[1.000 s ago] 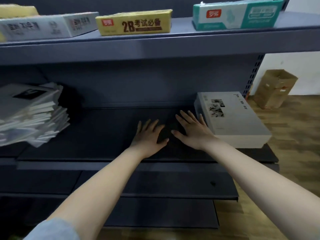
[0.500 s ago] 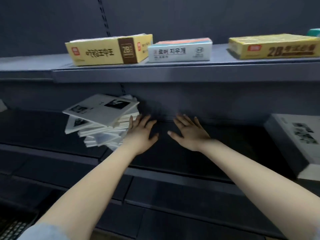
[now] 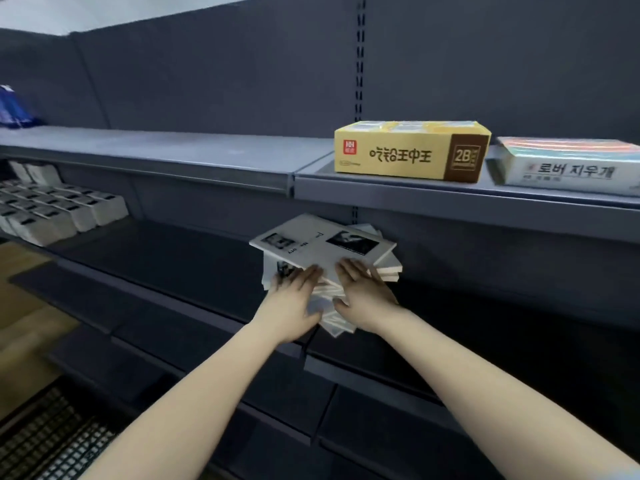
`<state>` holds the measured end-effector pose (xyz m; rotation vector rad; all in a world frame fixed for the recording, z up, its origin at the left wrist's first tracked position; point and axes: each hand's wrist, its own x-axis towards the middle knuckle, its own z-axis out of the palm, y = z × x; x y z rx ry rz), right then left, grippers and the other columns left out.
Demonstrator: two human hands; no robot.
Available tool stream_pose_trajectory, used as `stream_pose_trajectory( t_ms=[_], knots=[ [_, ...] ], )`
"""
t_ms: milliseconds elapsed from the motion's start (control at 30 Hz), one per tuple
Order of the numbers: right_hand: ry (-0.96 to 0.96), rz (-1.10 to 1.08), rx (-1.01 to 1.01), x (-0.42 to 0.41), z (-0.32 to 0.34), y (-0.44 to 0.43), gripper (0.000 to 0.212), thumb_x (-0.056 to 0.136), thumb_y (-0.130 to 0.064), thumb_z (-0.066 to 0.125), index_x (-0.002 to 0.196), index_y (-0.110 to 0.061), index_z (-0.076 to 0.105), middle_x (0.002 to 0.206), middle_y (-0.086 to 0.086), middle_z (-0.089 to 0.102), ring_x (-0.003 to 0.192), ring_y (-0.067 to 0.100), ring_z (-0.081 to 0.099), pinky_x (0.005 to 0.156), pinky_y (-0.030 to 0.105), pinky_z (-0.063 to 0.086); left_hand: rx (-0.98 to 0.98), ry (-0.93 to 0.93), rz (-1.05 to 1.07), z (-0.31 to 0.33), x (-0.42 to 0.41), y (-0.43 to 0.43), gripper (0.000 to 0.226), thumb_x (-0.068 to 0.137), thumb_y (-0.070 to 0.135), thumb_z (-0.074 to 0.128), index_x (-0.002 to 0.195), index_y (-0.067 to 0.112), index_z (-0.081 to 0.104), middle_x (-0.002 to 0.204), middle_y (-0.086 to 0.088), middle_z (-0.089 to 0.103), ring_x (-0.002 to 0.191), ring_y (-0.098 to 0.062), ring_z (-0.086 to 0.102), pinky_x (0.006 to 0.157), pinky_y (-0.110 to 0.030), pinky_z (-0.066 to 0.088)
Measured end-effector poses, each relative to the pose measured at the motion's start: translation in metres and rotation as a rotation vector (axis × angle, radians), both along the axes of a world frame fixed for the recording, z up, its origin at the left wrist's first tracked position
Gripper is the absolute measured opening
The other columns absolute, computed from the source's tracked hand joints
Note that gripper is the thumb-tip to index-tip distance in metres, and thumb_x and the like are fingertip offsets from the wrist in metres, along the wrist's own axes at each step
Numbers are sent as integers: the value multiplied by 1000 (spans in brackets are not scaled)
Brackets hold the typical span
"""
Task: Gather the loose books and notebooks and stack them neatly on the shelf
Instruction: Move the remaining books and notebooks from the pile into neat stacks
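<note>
The left hand and right hand press flat, fingers straight, against the untidy book pile beneath the yellow box.

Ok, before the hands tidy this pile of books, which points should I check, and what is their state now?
1. Both hands at the pile of books: ok; left hand and right hand touch its front.
2. Books aligned: not ok; the pile is fanned, corners stick out.
3. Firm grip: not ok; fingers lie flat, not curled round.
4. Pile fully on the shelf: cannot tell; the hands hide its bottom.
5. Room to square it: ok; bare shelf shows to its left.
</note>
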<state>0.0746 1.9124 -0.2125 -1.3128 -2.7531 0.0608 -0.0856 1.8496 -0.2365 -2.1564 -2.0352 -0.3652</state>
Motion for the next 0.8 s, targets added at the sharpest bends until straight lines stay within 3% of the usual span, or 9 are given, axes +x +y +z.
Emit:
stream_pose_trajectory(
  t_ms=[133,233,333,433,533,633,800],
  knots=[
    [-4,-23,79,-10,-1,2,65,95,-6,45,150,-7,10,158,11,8,145,25,8,117,30,6,33,-48,-5,3,4,1,68,89,42,49,149,24,21,155,5,23,143,-25,17,115,-45,9],
    [50,-3,61,4,7,2,64,91,1,48,148,-12,22,156,6,18,144,22,17,114,30,22,84,8,17,3,7,-2,63,90,38,48,147,26,24,153,6,28,142,-28,16,115,-46,7],
    [94,56,73,31,4,6,63,92,2,43,148,-19,25,157,-2,20,143,15,19,111,24,21,91,57,62,5,10,-3,60,90,33,49,145,22,31,149,0,37,140,-29,23,114,-46,12],
    [171,93,48,68,0,14,58,91,3,43,144,-20,35,153,-5,29,140,13,27,111,20,21,193,115,56,6,9,-4,54,82,18,55,135,16,49,134,-7,54,127,-34,44,107,-50,27],
    [182,79,34,101,2,17,61,89,7,40,143,-22,35,152,-8,31,141,12,24,113,21,14,215,40,41,7,8,-5,55,75,-2,55,128,11,56,127,-8,60,119,-30,55,99,-42,40],
    [34,30,92,116,1,16,66,90,4,39,148,-23,22,157,-7,17,145,13,8,116,31,-3,260,156,10,4,17,-9,60,55,-4,79,113,9,67,108,-7,70,95,-24,69,72,-31,55],
    [33,-12,148,103,-10,2,63,97,-24,39,151,-20,7,159,-3,3,146,14,-3,117,38,-6,154,317,63,13,54,-17,71,25,10,88,94,16,73,83,2,72,62,-15,68,36,-19,39]
  ],
)
